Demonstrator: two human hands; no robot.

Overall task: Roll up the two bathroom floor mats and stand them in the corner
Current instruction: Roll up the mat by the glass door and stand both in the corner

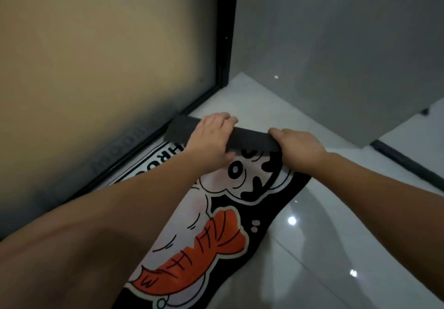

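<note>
- A printed floor mat (216,224) lies flat on glossy white floor tiles (336,248), alongside the black-framed frosted glass door (108,56).
- Its face is soft pile with a black, white and orange cartoon; the far end is folded over, showing a dark grey, matte backing.
- The left hand (211,135) presses on that fold, fingers curled over its far edge.
- The right hand (300,143) clasps the fold's right end.
</note>
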